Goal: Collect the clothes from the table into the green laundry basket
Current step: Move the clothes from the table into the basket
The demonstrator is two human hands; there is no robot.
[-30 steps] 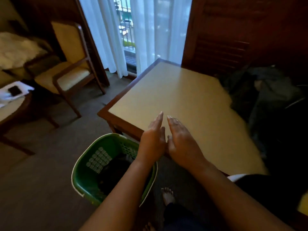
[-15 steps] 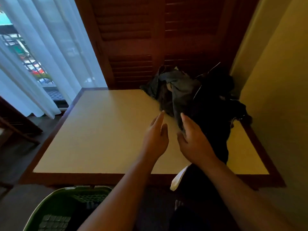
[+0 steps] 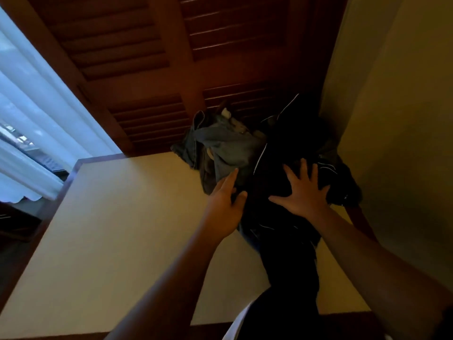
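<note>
Dark clothes heap [image 3: 269, 163] on beige surface [image 3: 122, 229]; left hand [image 3: 225, 207] fingers [image 3: 229, 180] straight against it, right hand [image 3: 301, 197] splayed flat on top, grasping nothing.

Back: dark red-brown wooden shutters [image 3: 137, 57], louvred, spanning the upper middle. Left: sheer white curtain [image 3: 36, 114], hanging in folds, lit pale blue by daylight. Through a gap in it, a blurred strip of window [image 3: 17, 136]. Right: plain yellowish wall [image 3: 397, 106]; meets the shutters in a corner. Below: table [image 3: 117, 229], cream top with dark wood rim, set near that corner. Lower left, beyond the table edge: dark, not resolvable. Indoors dim and warm; brightest at the curtain.
</note>
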